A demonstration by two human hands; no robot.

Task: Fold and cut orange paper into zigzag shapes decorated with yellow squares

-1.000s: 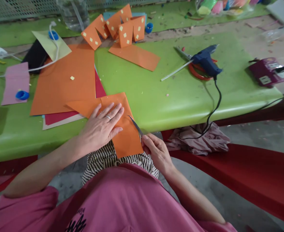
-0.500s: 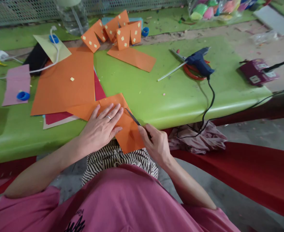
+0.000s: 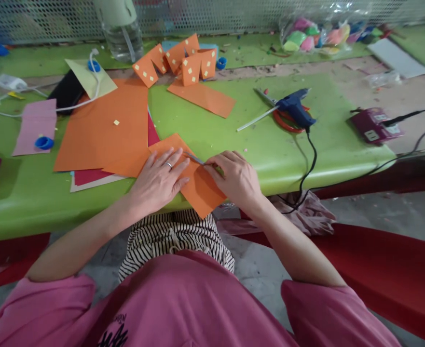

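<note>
My left hand (image 3: 163, 178) lies flat with fingers spread on an orange paper sheet (image 3: 201, 188), pinning it at the table's front edge. One corner of this sheet sticks out past the edge, above my lap. My right hand (image 3: 236, 176) is closed around a thin metal blade (image 3: 195, 158), whose handle is hidden in the fingers. The blade lies along the orange paper, its tip close to my left fingertips. Left of my hands, a larger orange sheet (image 3: 107, 130) rests on red and pale sheets.
A blue glue gun (image 3: 294, 108) lies over orange-handled scissors (image 3: 286, 123), its cord running to a purple power socket (image 3: 375, 126). Folded orange pieces with pale squares (image 3: 190, 70) stand at the back. A pump bottle (image 3: 120, 33) and a black phone-like object (image 3: 67, 91) are at the left.
My right hand has moved up and further onto the table, and the blade now lies at a flatter angle. The orange sheet's overhanging corner has shifted slightly up. My left hand keeps pressing.
</note>
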